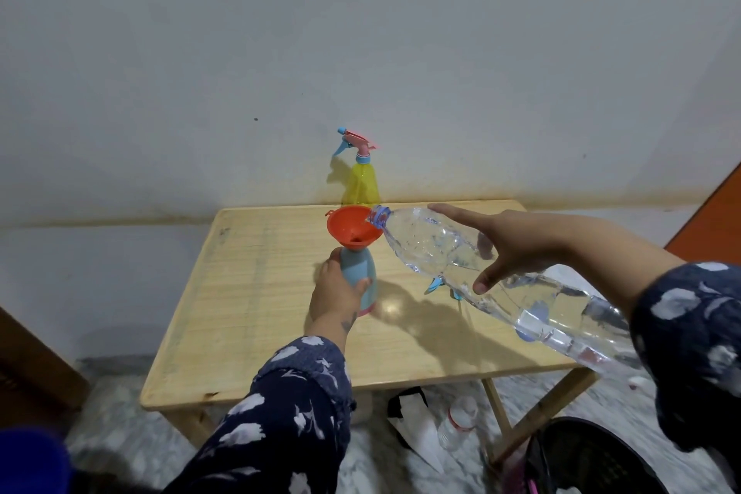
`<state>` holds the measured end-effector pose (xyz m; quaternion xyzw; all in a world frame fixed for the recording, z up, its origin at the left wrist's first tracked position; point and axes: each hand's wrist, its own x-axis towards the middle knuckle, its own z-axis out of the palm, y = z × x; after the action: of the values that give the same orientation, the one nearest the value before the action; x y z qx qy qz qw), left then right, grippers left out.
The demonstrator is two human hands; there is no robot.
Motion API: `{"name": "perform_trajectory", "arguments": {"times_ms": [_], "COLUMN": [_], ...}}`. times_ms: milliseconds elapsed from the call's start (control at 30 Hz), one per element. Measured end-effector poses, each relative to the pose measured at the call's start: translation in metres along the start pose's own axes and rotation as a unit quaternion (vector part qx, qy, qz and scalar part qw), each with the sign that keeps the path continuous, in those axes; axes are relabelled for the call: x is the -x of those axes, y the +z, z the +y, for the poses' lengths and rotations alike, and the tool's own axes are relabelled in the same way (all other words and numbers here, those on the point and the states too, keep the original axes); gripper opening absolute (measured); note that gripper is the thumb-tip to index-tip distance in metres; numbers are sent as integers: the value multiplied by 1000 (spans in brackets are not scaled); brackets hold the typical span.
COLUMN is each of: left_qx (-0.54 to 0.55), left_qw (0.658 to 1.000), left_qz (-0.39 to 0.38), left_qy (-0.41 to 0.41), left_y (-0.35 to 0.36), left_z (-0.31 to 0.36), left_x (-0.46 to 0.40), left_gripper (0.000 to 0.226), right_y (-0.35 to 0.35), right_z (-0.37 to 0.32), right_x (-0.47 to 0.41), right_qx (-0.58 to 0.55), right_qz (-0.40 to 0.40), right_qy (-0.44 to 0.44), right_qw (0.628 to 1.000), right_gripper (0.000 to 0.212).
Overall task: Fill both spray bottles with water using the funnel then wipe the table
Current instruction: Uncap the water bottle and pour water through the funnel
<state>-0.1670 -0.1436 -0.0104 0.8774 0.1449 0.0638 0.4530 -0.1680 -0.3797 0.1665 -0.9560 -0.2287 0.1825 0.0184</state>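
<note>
Orange funnel (349, 228) in blue bottle (358, 280) | left hand (335, 295) grips bottle | right hand (517, 243) loosely clasps water bottle (441, 249) | risk: mouth at rim, spill

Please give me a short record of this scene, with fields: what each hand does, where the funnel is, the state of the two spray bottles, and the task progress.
left hand: holds the blue spray bottle upright on the table
right hand: tilts the clear water bottle, mouth at the funnel rim
funnel: orange, seated in the blue bottle's neck
yellow spray bottle: at the table's far edge, sprayer head on
progress: filling the blue bottle; wiping not yet done
</note>
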Motion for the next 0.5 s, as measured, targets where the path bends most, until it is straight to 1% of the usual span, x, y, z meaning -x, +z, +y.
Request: {"name": "perform_trajectory", "arguments": {"times_ms": [333, 500], "left_qx": [3, 4], "left_qw": [1000, 1000], "left_qz": [-3, -4], "left_qy": [-2, -4], "left_y": [0, 0], "left_z": [0, -1], "left_x": [-1, 0], "left_gripper": [59, 59], "right_y": [-5, -6], "right_z": [-2, -2], "right_x": [-1, 4], "right_qx": [-3, 20], "right_qz": [-2, 0], "right_qy": [4, 6], "right_qw": [1000, 1000], "right_gripper": [120, 119]}}
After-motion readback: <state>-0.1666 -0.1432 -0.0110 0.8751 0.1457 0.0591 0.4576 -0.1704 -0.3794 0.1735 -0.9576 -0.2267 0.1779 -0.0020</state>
